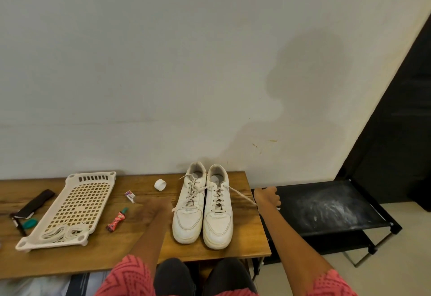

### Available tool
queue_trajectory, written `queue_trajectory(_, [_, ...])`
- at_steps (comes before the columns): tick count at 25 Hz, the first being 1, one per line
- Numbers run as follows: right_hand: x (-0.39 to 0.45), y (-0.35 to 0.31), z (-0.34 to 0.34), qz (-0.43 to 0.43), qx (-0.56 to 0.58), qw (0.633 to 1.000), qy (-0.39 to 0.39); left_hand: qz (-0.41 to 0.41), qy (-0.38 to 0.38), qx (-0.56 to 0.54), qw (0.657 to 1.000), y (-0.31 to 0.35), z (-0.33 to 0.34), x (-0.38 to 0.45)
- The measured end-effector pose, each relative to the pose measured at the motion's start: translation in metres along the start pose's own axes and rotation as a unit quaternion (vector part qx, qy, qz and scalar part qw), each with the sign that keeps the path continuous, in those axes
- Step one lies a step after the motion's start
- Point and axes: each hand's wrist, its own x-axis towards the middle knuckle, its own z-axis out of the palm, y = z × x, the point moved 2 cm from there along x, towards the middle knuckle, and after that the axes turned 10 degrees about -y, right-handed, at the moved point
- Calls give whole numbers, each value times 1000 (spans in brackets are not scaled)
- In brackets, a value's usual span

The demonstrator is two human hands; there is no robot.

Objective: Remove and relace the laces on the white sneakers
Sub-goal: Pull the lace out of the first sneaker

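Two white sneakers [202,204] are seen laced at lower centre on the tabletop [130,244]. One lace [242,196] is pulled taut rightwards, grasped in the right hand [267,196] grip; the left hand [155,209] is blurred, its grip cannot be told.

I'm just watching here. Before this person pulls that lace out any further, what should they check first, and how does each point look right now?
1. Right hand grips the lace end of the right sneaker: ok, the lace runs taut to it.
2. Bow undone on that sneaker: ok, no knot shows.
3. Left hand steadies the shoes: not ok, it is beside the left sneaker, blurred, contact unclear.
4. Both sneakers fully on the table: ok.
5. Spare laces ready in the white tray: ok.
6. Left sneaker unlaced: not ok, still laced.
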Motion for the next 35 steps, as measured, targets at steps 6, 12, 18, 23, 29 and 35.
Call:
queue_trajectory(6, [-4, -17, 28, -188, -47, 977, -89, 111, 54, 164, 979, 1, 21, 32])
queue_trajectory(12, [1, -47, 62, -406, -325, 834, -182, 320, -188, 353, 859, 31, 99, 50])
queue_trajectory(18, [19, -41, 77, -427, -355, 815, -168, 344, -268, 431, 790, 32, 117, 62])
queue_trajectory(23, [26, -26, 65, -440, -193, 857, -186, 354, -275, 338, 828, 19, 107, 71])
queue_trajectory(29, [13, -39, 64, -439, -298, 830, -175, 349, -278, 362, 818, 23, 116, 73])
queue_trajectory(35, [-2, -58, 76, -413, -427, 779, -201, 295, -277, 411, 817, 35, 125, 81])
